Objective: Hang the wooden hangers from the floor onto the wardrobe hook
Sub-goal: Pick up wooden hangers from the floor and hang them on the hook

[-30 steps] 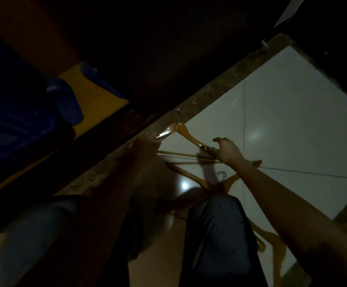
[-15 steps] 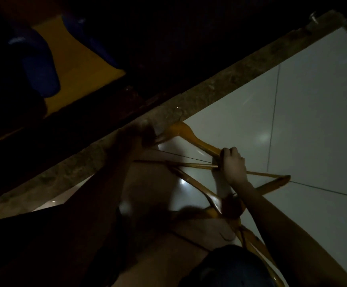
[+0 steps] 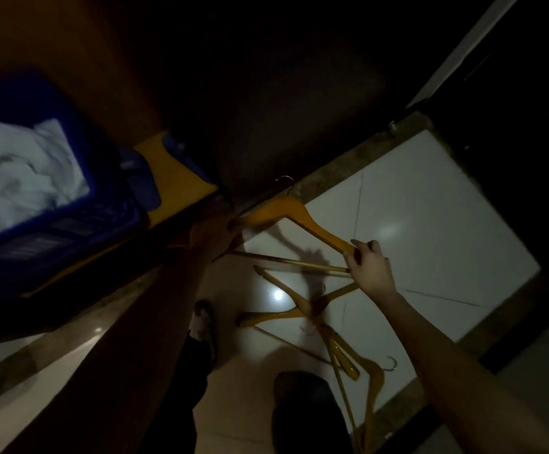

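- Lighting is very poor; the upper half of the view is near black and detail there cannot be read
- Right hand (image 3: 370, 268): fingers curled closed around the right end of a wooden hanger (image 3: 302, 217), at the corner where its sloping arm meets its bottom bar
- Left hand (image 3: 211, 232): in deep shadow at the hanger's left end; it appears to meet the wood there, but whether the fingers are closed or spread cannot be told
- The held hanger is raised clear of the floor (image 3: 430, 208), its wooden peak up against the dark lower edge of the wardrobe (image 3: 266, 109), with a metal hook (image 3: 285, 179) showing just above that peak
- Whether that metal hook is caught on anything cannot be told
- Other hangers (image 3: 302, 306) lie on the pale glossy tiles below the hands, overlapping one another; at least two more (image 3: 370, 388) lie nearer the person, one with its metal hook visible
- Blue basket (image 3: 79, 211) holding white cloth (image 3: 14, 168) stands at the left, with a yellow panel (image 3: 175, 181) beside it
- A sandalled foot (image 3: 202, 322) stands on the tiles below the left forearm
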